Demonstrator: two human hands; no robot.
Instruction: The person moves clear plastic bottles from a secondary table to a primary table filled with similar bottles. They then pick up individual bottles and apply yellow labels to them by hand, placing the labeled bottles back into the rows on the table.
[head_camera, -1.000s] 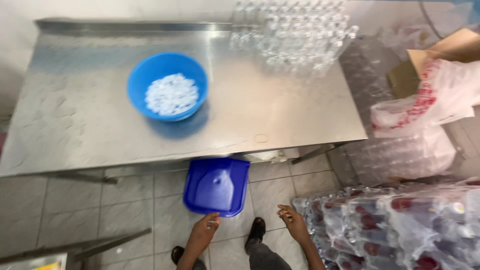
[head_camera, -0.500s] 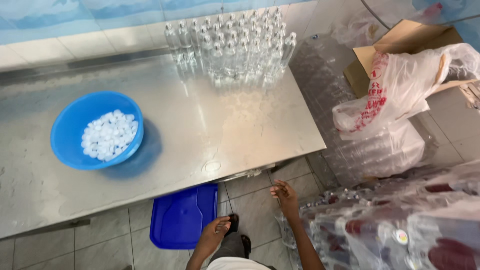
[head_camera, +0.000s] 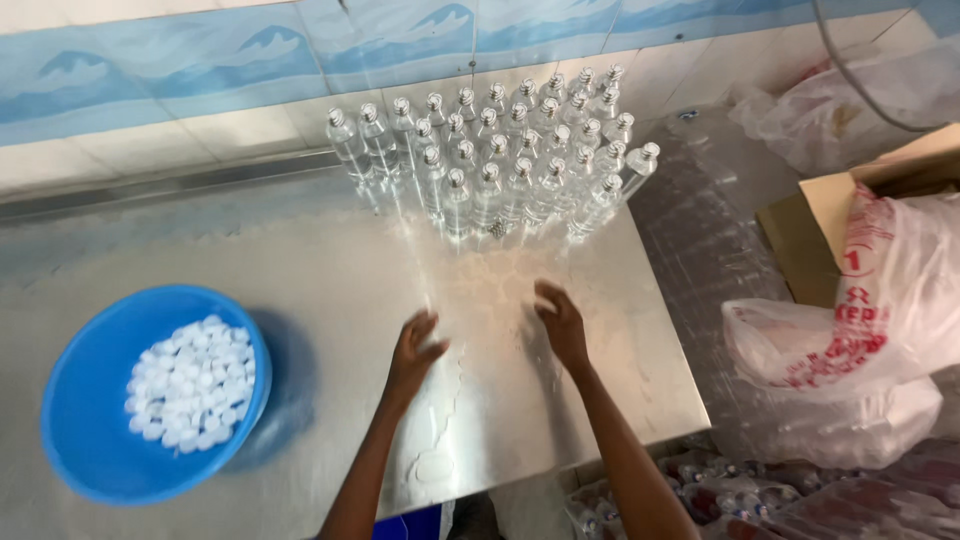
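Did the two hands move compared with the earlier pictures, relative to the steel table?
Yes. Earlier both hung below the table's front edge, over the floor. Now the left hand and right hand are over the steel table, toward the clear bottles, empty.

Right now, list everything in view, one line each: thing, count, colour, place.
Clear bottles: a few dozen, transparent, uncapped, clustered at the table's far edge.
Bowl: one, blue, near left of table.
Caps: many, white, inside the bowl.
Table: one, steel, wet patches near the middle.
Plastic bags: several, white with red print, right of table.
Cardboard box: one, brown, right, behind the bags.
Packed bottles: many, wrapped, on the floor at lower right.
Left hand: empty, open over the table.
Right hand: empty, open over the table.
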